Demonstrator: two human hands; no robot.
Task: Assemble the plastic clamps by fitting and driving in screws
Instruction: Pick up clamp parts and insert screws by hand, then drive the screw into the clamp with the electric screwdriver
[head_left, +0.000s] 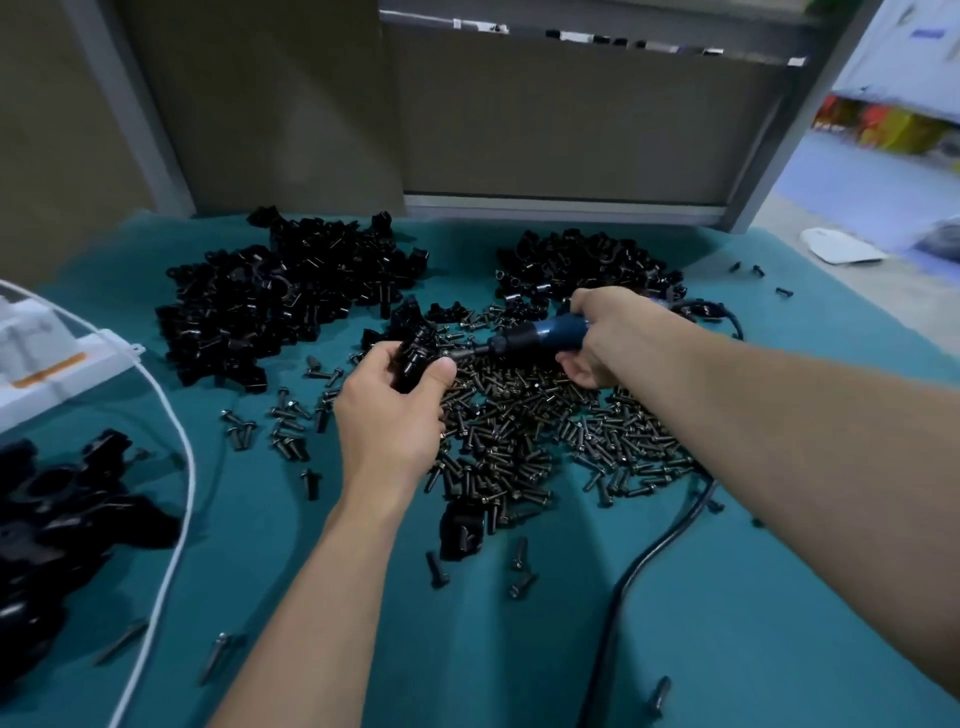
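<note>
We pinch the clamp (415, 353) in our left hand (395, 415), right hand (608, 332) wrapped round the driver (540, 338); light, stiff, slick plastic, so hold its body

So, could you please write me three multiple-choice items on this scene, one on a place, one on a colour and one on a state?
1. Where does the white cord lie on the cloth?
A. left side
B. middle
C. right side

2. What colour is the body of the driver?
A. red
B. blue
C. yellow

3. What is the left hand doing?
A. lying flat on the cloth
B. gripping a clamp
C. pointing at the wall

Answers:
1 A, the cord curves down the cloth's left side.
2 B, the barrel held in the right hand is blue.
3 B, its fingers and thumb curl round a black clamp.
</note>
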